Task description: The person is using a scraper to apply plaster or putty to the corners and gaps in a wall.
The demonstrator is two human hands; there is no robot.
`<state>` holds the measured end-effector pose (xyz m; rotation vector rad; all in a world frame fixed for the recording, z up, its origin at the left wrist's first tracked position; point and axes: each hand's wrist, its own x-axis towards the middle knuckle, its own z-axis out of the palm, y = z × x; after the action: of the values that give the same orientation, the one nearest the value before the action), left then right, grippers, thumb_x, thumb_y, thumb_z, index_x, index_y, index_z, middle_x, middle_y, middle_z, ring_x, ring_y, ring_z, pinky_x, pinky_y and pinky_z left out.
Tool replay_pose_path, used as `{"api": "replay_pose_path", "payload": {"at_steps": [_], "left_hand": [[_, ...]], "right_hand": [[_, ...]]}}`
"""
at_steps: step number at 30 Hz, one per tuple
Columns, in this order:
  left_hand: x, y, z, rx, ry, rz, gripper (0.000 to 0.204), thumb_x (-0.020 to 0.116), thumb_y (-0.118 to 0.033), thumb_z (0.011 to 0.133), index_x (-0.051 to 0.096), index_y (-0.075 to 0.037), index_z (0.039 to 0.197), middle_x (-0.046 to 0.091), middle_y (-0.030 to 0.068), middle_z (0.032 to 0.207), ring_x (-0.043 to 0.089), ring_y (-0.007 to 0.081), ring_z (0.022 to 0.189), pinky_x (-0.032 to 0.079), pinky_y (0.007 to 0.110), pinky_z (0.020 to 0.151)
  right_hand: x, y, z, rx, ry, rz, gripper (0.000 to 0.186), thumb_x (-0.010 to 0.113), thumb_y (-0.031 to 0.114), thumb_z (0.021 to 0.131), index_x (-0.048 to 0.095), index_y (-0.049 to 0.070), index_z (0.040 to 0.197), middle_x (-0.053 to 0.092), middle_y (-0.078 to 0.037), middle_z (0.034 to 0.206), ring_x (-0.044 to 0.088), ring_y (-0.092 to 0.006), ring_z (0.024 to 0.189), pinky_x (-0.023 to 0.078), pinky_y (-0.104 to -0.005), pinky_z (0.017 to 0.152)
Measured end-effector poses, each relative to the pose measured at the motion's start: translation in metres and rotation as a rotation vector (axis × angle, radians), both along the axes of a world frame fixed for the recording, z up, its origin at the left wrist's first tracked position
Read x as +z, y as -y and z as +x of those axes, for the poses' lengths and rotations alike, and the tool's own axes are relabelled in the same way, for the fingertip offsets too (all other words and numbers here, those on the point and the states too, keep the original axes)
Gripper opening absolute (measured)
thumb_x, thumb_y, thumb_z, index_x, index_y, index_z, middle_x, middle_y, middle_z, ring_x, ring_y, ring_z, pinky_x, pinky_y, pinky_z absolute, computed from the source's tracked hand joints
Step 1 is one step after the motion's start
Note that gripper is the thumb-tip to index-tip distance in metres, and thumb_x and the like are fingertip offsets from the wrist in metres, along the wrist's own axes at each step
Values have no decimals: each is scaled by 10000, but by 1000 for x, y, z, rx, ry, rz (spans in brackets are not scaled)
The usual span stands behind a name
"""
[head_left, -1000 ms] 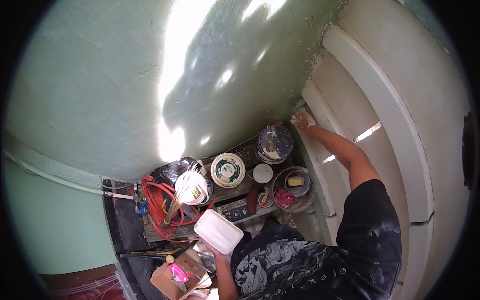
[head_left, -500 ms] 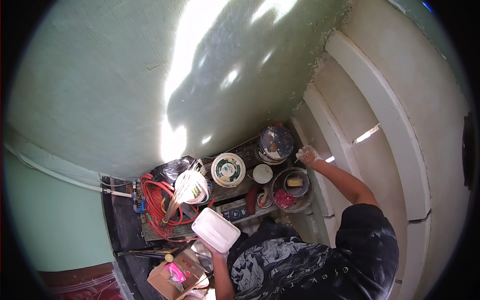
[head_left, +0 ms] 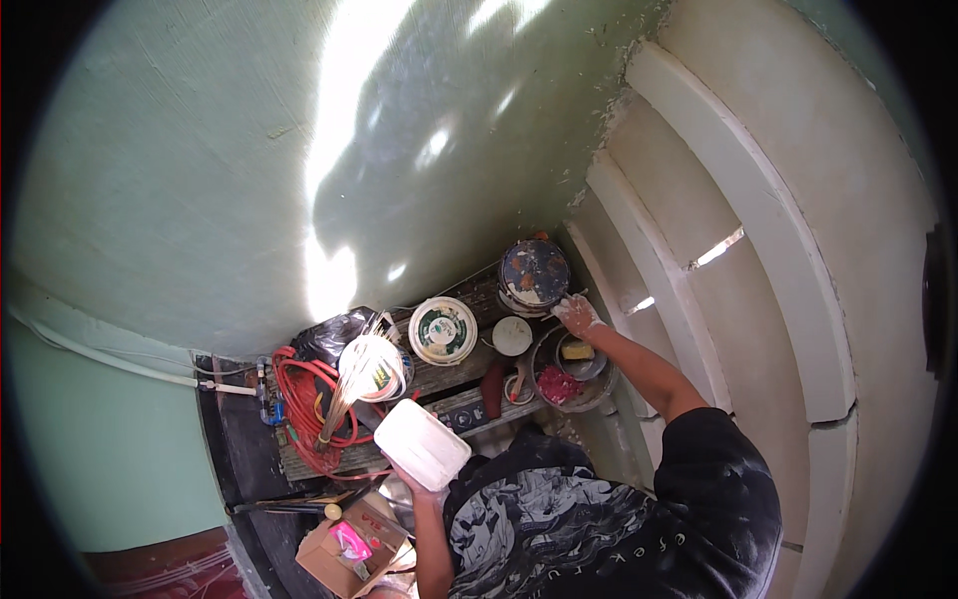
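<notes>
A white rectangular tray (head_left: 423, 445) with rounded corners rests in my left hand (head_left: 424, 479). Its fingers are mostly hidden beneath it, and I cannot make out what the pale tray holds. My right hand (head_left: 578, 315) is whitened with dust or paste, its fingers curled together. Whatever lies between them is too small to name. Just left of that hand stands a dark paint-stained bucket (head_left: 534, 274). Below it sits a grey basin (head_left: 545, 344) with a smaller bowl (head_left: 602, 361), a yellow sponge (head_left: 577, 350) and a pink-red bundle (head_left: 557, 385).
A wooden bench (head_left: 439, 376) bears a white lidded bucket (head_left: 442, 330), a round white lid (head_left: 512, 336), another bucket (head_left: 370, 364) with a bundle of sticks (head_left: 342, 401), and a red hose (head_left: 290, 384). A cardboard box (head_left: 334, 564) stands near left. White slats (head_left: 743, 190) line the right.
My right hand has come away from the slatted wall, closer to the dark bucket and basin. The tray has shifted slightly in view with my left hand still under it.
</notes>
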<state>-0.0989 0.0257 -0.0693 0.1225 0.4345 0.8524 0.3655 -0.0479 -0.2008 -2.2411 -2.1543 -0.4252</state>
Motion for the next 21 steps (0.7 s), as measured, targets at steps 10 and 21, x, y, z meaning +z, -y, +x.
{"api": "replay_pose_path", "payload": {"at_steps": [10,21], "left_hand": [[-19,4,-9,12,-48,14,763,363,-670,902,341,-152,1463,460,161,1412,512,356,1225,441,552,986],[-17,-4,1,-49,-47,2,865,357,-738,860,315,-128,1472,437,176,1427,505,357,1228,418,518,1022]], "right_hand": [[72,-5,27,-129,291,-176,259,489,186,865,624,105,1071,613,-145,1143,542,-329,1154,354,-504,1033],[94,-48,93,-423,350,-623,318,444,238,936,587,181,1214,563,-60,1286,530,-271,1173,391,-402,975]]}}
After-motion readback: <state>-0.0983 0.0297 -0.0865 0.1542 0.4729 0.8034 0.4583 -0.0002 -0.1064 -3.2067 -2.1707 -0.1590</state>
